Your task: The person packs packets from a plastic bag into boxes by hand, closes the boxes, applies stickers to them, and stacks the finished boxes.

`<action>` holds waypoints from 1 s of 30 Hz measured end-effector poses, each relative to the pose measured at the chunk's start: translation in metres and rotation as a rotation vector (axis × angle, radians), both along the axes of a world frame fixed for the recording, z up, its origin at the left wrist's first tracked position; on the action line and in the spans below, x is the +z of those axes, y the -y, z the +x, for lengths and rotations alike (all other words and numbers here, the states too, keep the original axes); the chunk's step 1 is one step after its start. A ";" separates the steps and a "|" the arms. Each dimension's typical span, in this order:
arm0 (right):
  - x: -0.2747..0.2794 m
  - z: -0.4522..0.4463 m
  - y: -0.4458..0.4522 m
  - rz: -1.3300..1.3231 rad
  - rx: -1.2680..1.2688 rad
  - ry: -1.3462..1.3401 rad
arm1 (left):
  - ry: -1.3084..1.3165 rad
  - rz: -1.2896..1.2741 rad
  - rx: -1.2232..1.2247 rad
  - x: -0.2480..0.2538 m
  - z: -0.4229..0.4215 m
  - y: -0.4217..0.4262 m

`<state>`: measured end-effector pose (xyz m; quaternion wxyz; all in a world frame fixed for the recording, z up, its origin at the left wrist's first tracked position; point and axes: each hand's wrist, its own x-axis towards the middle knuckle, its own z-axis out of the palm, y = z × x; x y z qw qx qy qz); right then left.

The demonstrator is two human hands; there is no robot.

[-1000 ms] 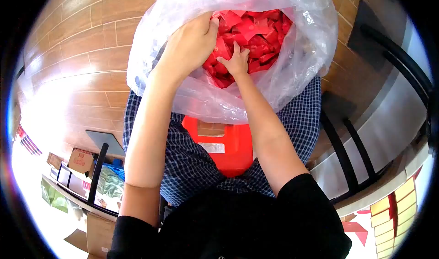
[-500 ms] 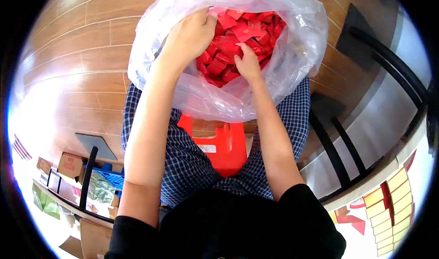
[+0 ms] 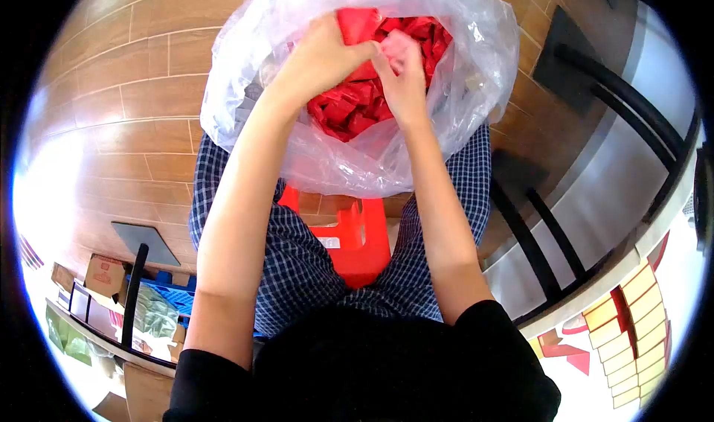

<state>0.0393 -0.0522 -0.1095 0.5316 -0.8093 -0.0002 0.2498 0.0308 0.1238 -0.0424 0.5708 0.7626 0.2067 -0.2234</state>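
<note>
A large clear plastic bag [image 3: 476, 87] stands open between my knees, with many small red packets [image 3: 346, 109] inside. Over the bag's mouth, my left hand [image 3: 316, 61] is closed on a red packet [image 3: 358, 26] that sticks up past its fingers. My right hand [image 3: 404, 80] is beside it, its thumb close to the left thumb, with its fingers closed round a pinkish packet [image 3: 400, 50]. Both hands are above the pile. Some fingertips are hidden or blurred.
Below the bag is a red plastic stool [image 3: 361, 254] on the wood-look floor [image 3: 149, 94]. Black table legs [image 3: 528, 243] stand at the right. Cardboard boxes [image 3: 105, 275] and a blue crate [image 3: 175, 294] are at the lower left. Yellow boxes [image 3: 632, 325] lie at the lower right.
My right hand has risen from the pile with a pinkish packet and come close to my left hand. A red packet now shows upright at my left hand. The view has shifted slightly.
</note>
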 end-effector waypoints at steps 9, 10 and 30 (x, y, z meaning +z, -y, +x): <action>-0.129 -0.085 0.013 -0.751 0.730 -0.152 | -0.055 0.111 0.177 -0.006 0.007 0.003; -0.128 -0.086 0.007 -0.804 0.858 -0.135 | -0.037 0.112 0.248 -0.002 0.007 0.006; 0.045 -0.012 0.080 0.684 -0.546 -0.784 | -0.076 -0.506 0.495 0.015 0.012 0.012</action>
